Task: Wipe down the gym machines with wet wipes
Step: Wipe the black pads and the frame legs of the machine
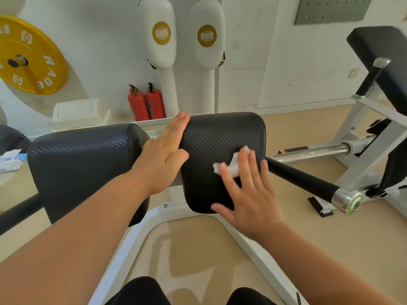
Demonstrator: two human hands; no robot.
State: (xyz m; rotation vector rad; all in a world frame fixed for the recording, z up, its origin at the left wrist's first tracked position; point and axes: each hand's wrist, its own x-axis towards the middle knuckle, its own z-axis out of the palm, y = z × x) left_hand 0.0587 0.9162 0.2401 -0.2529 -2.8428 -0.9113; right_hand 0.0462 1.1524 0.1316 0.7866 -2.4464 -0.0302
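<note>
Two black textured pads sit side by side on a white machine frame (154,219). My right hand (248,194) lies flat with spread fingers on the right pad (222,135), pressing a crumpled white wet wipe (233,164) against it. My left hand (163,155) rests with straight fingers along the left edge of that pad, in the gap beside the left pad (83,159). A black handle bar with a chrome end cap (345,200) sticks out to the right of the pad.
A pack of wet wipes (11,160) lies at the far left. Two red fire extinguishers (146,103) and a white bin (80,114) stand by the wall. A yellow weight plate (28,56) hangs upper left. Another white machine with a black pad (383,53) stands to the right.
</note>
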